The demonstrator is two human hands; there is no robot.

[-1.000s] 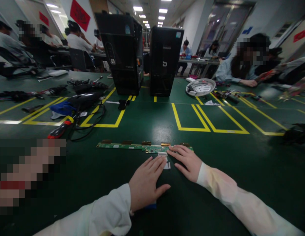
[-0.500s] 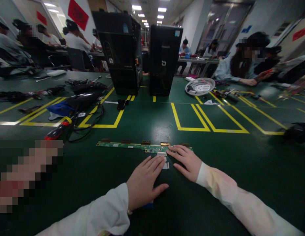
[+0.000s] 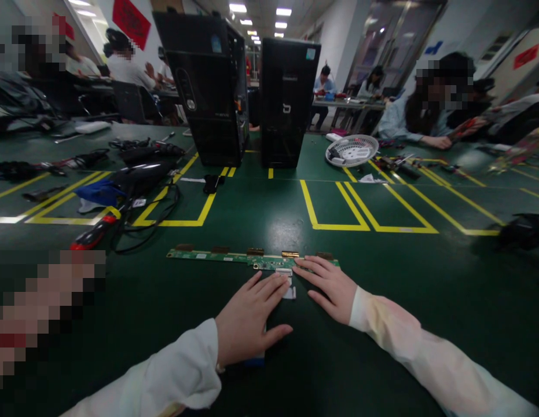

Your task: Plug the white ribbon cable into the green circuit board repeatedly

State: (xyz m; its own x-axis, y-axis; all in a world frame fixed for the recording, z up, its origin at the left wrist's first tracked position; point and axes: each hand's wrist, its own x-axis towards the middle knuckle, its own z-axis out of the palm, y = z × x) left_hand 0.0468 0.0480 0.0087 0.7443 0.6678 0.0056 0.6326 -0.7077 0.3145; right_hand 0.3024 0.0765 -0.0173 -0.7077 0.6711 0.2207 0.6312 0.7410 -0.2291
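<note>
Ceiling lights [image 3: 283, 12] run back over a room where people [image 3: 124, 70] sit working at further desks. Yellow tape [image 3: 341, 227] marks out bays on the green table [image 3: 130, 313] in front. Centrally, toward its far side, two black towers [image 3: 290, 104] stand upright, side by side with a narrow gap. To their right lies a white basket [image 3: 356, 152] with small parts in it; beyond this, a co-worker [image 3: 393, 124] in pale blue leans on the table. At left are a blue cloth [image 3: 99, 192], dark cables [image 3: 168, 215] and a red-and-black handle [image 3: 94, 233].

Nearest the viewer, a long, narrow green board [image 3: 208, 256] lies crosswise on the table, brown tabs [image 3: 256, 252] along its far edge. The right hand [image 3: 330, 284] reaches over its right end, fingers spread and fingertips at the board; the grip is open. The left hand [image 3: 247, 324], palm down, has its fingers extended over a white strip [image 3: 289, 293] just below the board, thumb held out; this grip too is unclosed. Whether the left fingertips press the strip cannot be told, since they cover part of it. Beneath the left palm, a blue edge [image 3: 255, 362] shows.
</note>
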